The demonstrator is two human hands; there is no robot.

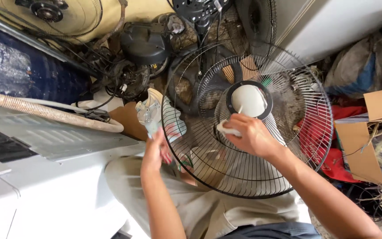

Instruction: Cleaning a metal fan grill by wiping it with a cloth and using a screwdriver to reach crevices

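A round black wire fan guard (288, 146) with a white centre cap (249, 100) stands tilted over my lap. My right hand (249, 135) presses a small white cloth (226, 129) against the wires just below the cap. My left hand (155, 150) grips the guard's left rim, next to a pale plastic fan part (149, 113) and a rag (173, 121) behind the wires.
A white metal cabinet (49, 190) fills the lower left. Black fan motors (144, 42), other guards and tangled cables are piled at the back. Cardboard (372, 132), red cloth (332, 155) and wires lie at the right. A corrugated hose (36, 108) runs along the left.
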